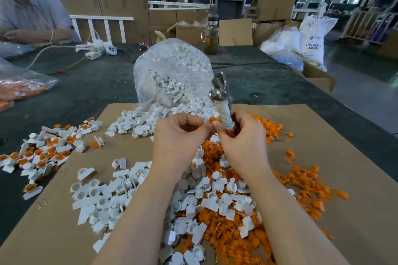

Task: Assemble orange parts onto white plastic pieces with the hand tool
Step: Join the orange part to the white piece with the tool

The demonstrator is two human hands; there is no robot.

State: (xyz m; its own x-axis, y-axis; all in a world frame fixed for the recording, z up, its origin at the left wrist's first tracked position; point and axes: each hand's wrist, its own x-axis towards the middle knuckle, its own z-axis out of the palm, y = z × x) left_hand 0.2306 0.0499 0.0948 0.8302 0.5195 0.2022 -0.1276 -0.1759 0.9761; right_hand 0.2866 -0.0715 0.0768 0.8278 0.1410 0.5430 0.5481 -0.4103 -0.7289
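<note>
Brown cardboard (301,178) covers a dark green worktable in a warehouse. Loose white plastic pieces (103,198) lie at seven o'clock, orange parts (310,187) at four. Raised at centre, the left hand (178,135) pinches a white piece with an orange part (212,120) on it. The right hand (243,137) grips the cloth-wrapped hand tool (221,101), metal head at twelve. Behind stands a clear bag (172,71) of white pieces.

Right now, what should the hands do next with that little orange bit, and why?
Probably seat the orange part into a white piece and press it with the hand tool. The left hand pinches the part, the right hand grips the tool upright, and no white piece is visibly held.
</note>
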